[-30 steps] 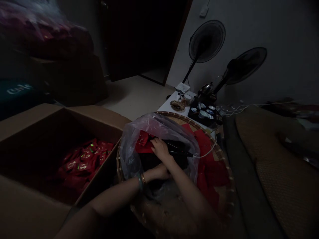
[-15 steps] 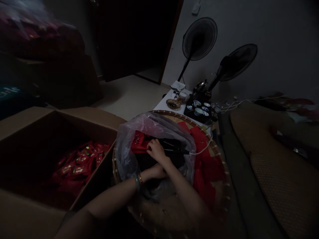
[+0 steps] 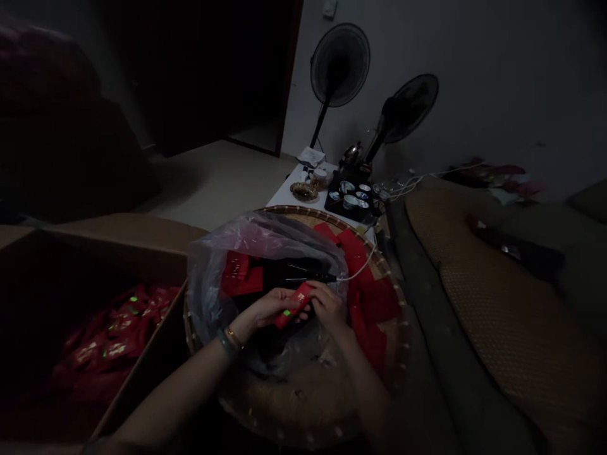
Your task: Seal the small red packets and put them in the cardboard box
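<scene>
Grip: my left hand (image 3: 271, 308) is closed on a red packet (image 3: 293, 307), thumb flat on its face by the green mark, fingers behind. My right hand (image 3: 329, 308) is at the packet's far right end, fingers bent in against it; whether they pinch or merely touch, I cannot tell.

Position: packet held aslant, near left end lower, above the near part of a clear plastic bag (image 3: 208, 251) that stands open in a round woven tray (image 3: 404, 328).

Risks, my judgement:
1. Slip. The packet looks thin and smooth. If my left thumb eases while the right only touches, it could drop into the bag's dark interior and be awkward to find in this light.
2. Creasing. Hands pulling unevenly on the two ends could bend or tear it.
3. Snag. A dark long device (image 3: 303, 279) lies just beyond my hands; its white cord (image 3: 364, 270) runs over the bag's right side. A wrist swung far right could catch it and drag bag and device together.
4. Mix-up. Similar red pieces (image 3: 377, 300) lie right in the tray, more red packets (image 3: 247, 282) in the bag's left, others heaped in the cardboard box (image 3: 154, 222) at left; dimness could confuse them.
</scene>
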